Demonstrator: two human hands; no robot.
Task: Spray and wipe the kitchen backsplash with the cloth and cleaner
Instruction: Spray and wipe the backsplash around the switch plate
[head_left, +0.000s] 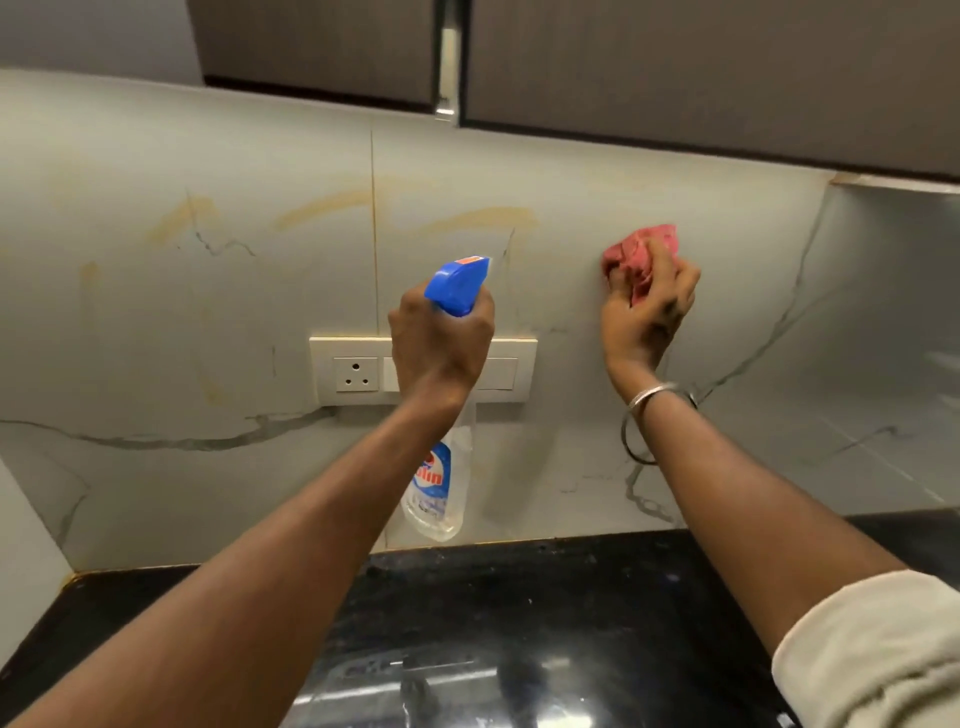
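My left hand (439, 345) grips the neck of a clear spray bottle (439, 488) with a blue trigger head, its nozzle aimed at the backsplash (208, 291). The bottle hangs in front of the socket plate. My right hand (647, 317) holds a crumpled pink cloth (641, 249) bunched in its fingers and held against the pale marble-look backsplash to the right of the bottle. Yellowish streaks run across the wall above and left of the bottle.
A cream socket and switch plate (353, 371) sits on the wall behind my left hand. Dark cabinets (675, 67) hang just above the backsplash. A black glossy countertop (519, 597) lies below. A side wall closes the corner at the left.
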